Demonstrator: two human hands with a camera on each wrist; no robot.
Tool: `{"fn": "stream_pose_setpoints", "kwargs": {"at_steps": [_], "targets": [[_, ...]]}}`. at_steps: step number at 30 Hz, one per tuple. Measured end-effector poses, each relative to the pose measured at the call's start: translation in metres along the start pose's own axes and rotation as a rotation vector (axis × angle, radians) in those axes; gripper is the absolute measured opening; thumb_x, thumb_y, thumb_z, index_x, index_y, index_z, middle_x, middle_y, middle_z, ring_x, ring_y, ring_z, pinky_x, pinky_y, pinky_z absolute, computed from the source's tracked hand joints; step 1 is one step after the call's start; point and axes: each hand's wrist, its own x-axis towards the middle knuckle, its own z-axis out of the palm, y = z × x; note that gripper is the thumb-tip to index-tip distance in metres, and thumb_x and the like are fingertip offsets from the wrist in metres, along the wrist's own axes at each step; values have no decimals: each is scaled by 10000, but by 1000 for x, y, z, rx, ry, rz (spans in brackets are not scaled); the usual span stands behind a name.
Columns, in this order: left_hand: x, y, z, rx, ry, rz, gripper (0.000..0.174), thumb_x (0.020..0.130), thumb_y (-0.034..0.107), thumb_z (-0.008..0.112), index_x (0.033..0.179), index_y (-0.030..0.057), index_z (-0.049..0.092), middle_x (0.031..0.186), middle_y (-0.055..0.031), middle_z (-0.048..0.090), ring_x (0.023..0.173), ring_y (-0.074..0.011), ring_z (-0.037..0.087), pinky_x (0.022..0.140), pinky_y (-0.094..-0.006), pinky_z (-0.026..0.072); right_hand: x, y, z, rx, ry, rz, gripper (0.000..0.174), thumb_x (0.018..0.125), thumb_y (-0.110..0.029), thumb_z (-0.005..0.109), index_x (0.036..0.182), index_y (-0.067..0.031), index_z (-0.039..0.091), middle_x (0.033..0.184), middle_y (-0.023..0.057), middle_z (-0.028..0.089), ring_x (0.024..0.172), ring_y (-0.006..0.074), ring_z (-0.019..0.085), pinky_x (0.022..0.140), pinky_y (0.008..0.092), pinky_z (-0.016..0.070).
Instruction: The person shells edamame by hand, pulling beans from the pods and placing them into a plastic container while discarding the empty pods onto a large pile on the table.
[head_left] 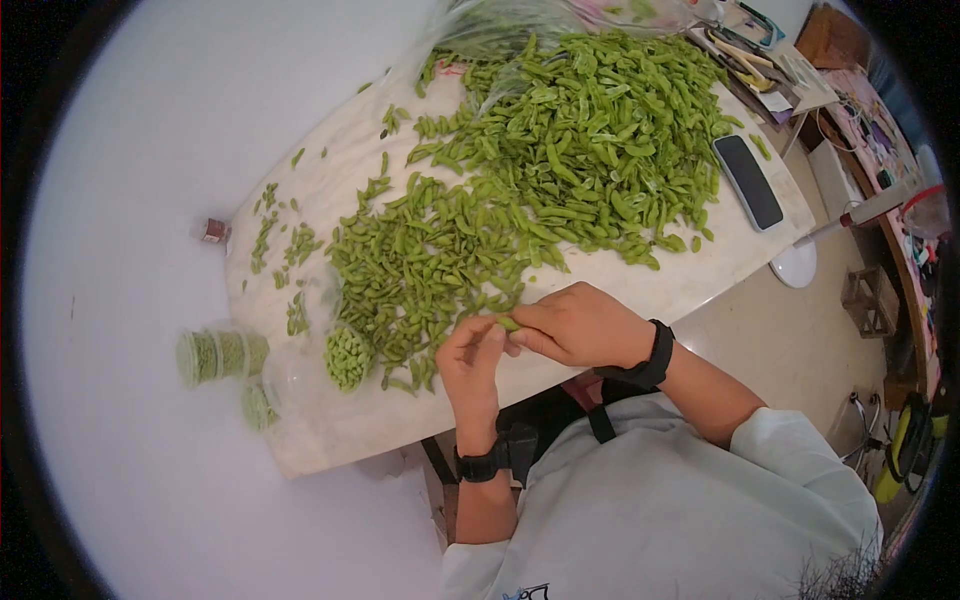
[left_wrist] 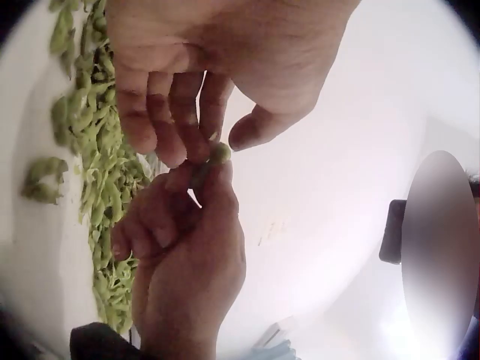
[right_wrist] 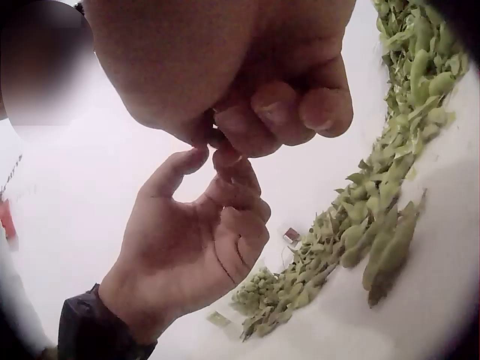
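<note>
My right hand (head_left: 580, 325) pinches a green soybean pod (head_left: 508, 323) between thumb and forefinger, just above the table's near edge. From the other side, the left hand (head_left: 472, 368) has thumb and forefinger on the pod's end. In the left wrist view the pod's pale, rounded tip (left_wrist: 220, 153) shows between the two hands' fingertips. The right hand covers most of the pod in the right wrist view. A spread of soybean pods (head_left: 430, 260) lies just beyond both hands. To their left stands a clear container filled with shelled green beans (head_left: 348, 360).
A large heap of pods (head_left: 610, 140) covers the table's far side, beside a clear plastic bag (head_left: 500, 25). A phone (head_left: 748, 182) lies near the right edge. Stacked clear tubs of beans (head_left: 225, 355) are at the far left. Loose pods (head_left: 265, 230) are scattered on the white tabletop (head_left: 390, 430).
</note>
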Motion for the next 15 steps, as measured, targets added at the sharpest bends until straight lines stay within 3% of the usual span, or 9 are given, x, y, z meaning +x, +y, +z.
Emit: {"fn": "stream_pose_setpoints", "kwargs": {"at_steps": [15], "targets": [[-5,5,3,-50,-21,-10,204,821,77,613,990,-39,610,811,-36,558,677,-104,544,622,-231,474,-4,-6,-7,-124,-7,-42,183,868,-242,538,881,-59,526,651,96,548,620,287,579,536,383,443]]}}
